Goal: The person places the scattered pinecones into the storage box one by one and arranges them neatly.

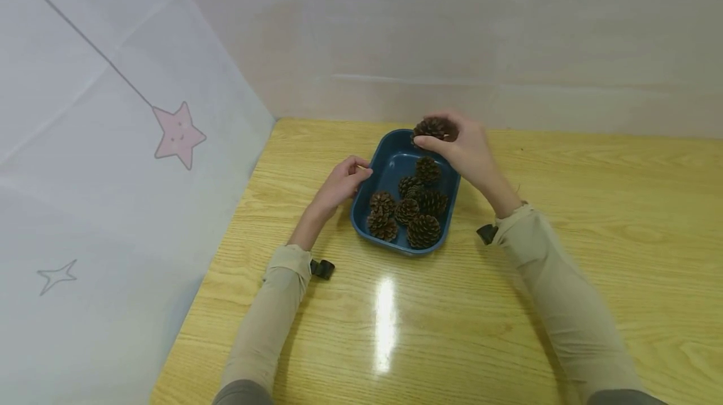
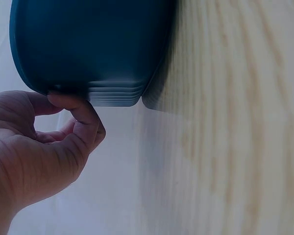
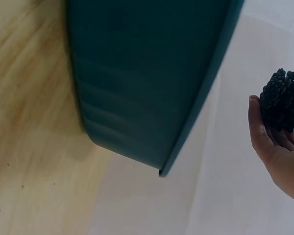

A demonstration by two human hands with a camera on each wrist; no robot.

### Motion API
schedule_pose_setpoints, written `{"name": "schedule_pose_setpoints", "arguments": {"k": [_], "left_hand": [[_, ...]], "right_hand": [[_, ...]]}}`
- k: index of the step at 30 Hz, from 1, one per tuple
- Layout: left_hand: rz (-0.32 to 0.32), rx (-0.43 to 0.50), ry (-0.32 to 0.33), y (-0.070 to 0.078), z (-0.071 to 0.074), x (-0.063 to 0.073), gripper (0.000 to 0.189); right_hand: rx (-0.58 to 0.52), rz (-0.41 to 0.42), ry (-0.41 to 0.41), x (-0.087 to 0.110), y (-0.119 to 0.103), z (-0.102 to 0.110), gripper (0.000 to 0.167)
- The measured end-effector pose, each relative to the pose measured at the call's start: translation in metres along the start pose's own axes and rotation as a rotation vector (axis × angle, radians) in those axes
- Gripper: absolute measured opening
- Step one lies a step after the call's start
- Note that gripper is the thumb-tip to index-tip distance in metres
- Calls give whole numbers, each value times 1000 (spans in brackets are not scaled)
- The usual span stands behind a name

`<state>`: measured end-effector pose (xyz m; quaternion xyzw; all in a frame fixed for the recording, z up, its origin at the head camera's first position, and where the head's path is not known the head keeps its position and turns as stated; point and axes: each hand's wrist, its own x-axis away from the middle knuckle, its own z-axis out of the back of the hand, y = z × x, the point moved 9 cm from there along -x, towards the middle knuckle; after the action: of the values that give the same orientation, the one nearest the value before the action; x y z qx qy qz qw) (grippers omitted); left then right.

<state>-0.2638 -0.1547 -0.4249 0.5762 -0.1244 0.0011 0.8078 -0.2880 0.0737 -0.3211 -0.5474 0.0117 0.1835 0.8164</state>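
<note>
A dark blue rectangular tub [image 1: 395,163] with rounded corners stands on the table, several brown pine cones [image 1: 423,231] gathered in its near half. My right hand [image 1: 470,152] grips another pine cone [image 1: 430,129] over the tub's far right corner. In the right wrist view that pine cone [image 3: 283,100] sits between thumb and fingers, above the level of the rim. At the tub's left side, my left hand [image 1: 343,183] pinches the rim. The left wrist view shows bent fingers [image 2: 85,115] against the tub's outer wall [image 2: 98,49].
The wood-grain table [image 1: 565,223] meets a pale sheeted wall [image 1: 452,34] just behind the tub. On the left hangs a white sheet printed with a pink star [image 1: 179,135]. Black wrist mounts [image 1: 323,269] stick out from both sleeves.
</note>
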Motion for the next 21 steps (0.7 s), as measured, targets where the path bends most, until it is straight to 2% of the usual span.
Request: {"name": "schedule_pose_setpoints", "arguments": {"k": [7, 21], "left_hand": [[-6, 11, -6, 0, -1, 0, 33], [15, 11, -6, 2, -3, 1, 33]], "right_hand": [[32, -4, -22, -2, 8, -10, 48], [-17, -63, -59, -10, 32, -27, 53]]}}
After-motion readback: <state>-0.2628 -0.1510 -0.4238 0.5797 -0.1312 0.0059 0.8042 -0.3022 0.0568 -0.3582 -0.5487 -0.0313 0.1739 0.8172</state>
